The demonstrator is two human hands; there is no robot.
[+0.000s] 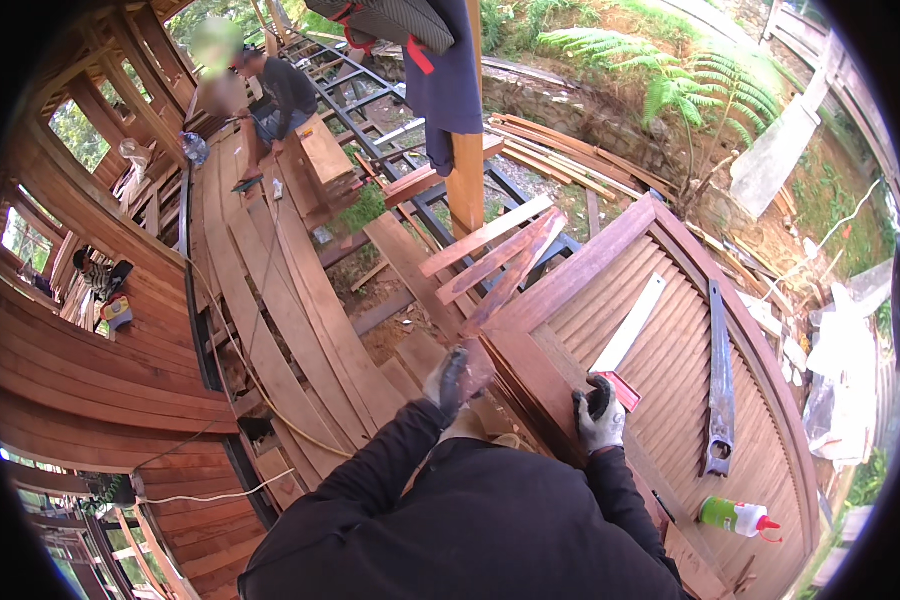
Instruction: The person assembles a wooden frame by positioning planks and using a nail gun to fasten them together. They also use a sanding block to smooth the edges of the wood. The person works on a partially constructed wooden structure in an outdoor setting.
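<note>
My left hand, in a grey-and-black work glove, is closed on a short piece of reddish wood, blurred by motion. It is just left of a wooden louvred panel with a curved frame. My right hand, also gloved, is at the panel's near left side, its fingers curled at the red handle of a try square. The square's pale blade lies across the slats. Beyond my left hand, several narrow wood strips stick out side by side. The fingertips of my left hand are partly hidden.
A handsaw-like dark metal tool and a green-and-white glue bottle with a red cap lie on the panel. A post hung with dark cloth stands ahead. Planks with gaps form the floor at left, crossed by a hose. A person sits farther off.
</note>
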